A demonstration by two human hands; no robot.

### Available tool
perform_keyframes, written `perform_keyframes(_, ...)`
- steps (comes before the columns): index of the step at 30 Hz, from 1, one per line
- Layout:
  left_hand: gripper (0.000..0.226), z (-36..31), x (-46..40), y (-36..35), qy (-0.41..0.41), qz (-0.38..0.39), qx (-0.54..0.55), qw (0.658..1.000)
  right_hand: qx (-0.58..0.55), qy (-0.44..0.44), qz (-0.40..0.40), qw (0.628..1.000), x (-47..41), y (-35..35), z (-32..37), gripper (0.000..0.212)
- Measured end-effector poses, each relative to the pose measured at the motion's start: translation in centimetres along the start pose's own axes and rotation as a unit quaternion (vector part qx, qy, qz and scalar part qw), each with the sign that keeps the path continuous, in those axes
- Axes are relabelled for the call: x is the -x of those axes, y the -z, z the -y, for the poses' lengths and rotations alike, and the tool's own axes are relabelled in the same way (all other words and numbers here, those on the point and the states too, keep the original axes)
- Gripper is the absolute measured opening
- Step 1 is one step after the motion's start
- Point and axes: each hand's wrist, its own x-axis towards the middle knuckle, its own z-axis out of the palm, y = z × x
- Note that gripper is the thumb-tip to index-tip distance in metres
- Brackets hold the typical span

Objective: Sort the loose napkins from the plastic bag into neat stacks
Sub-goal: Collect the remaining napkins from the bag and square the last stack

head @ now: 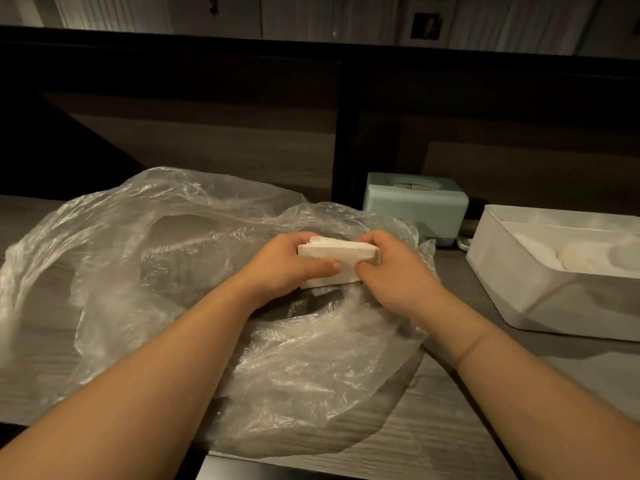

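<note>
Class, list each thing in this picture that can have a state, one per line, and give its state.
Plastic bag: crumpled, lying open on the counter.
Napkin stack: held above the bag by both hands.
Left hand: gripping the stack.
Right hand: gripping the stack.
Green dispenser: upright.
White tray: open-topped, holding white items.

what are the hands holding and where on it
Both hold one napkin stack above the plastic bag: the left hand grips its left end, the right hand its right end.
</note>
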Motion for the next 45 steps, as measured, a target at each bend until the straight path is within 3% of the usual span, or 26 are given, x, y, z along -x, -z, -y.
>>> perform_keyframes(4,0.040,-0.1,-0.1,0.0,0.010,0.020,-0.011,1.000,-0.010,-0.018,-0.015,1.000,-0.1,-0.1,0.1,0.025)
perform_keyframes(8,0.041,-0.1,0.1,-0.3,-0.003,0.044,-0.012,0.999,-0.054,-0.018,0.025,0.998,0.0,-0.2,0.4,0.028)
perform_keyframes(13,0.021,-0.2,0.2,0.0,-0.003,0.017,0.007,1.000,-0.062,0.012,0.021,0.998,0.0,-0.2,0.1,0.029)
perform_keyframes(19,0.015,-0.1,0.4,0.3,-0.008,0.021,-0.005,1.000,-0.010,0.021,0.015,1.000,0.0,0.0,-0.2,0.030)
perform_keyframes(23,0.036,0.1,0.3,0.3,-0.025,0.006,0.005,1.000,0.001,0.015,0.013,1.000,0.0,0.1,-0.3,0.037)
perform_keyframes(28,0.017,-0.3,0.5,0.2,0.007,0.011,-0.021,1.000,0.057,0.028,0.020,0.998,-0.2,0.0,-0.7,0.019)
perform_keyframes(36,0.013,-3.3,1.0,0.3,0.005,-0.060,0.042,0.997,-0.223,-0.006,-0.028,0.974,0.1,0.7,1.0,0.014)
perform_keyframes(42,0.008,-8.7,1.1,-0.5,0.004,-0.037,-0.080,0.996,-0.315,-0.022,-0.072,0.946,0.8,2.9,2.6,0.013)
perform_keyframes(45,0.011,-11.4,1.2,-1.6,-0.001,-0.029,-0.088,0.996,-0.366,-0.039,-0.067,0.927,1.5,4.9,2.9,0.019)
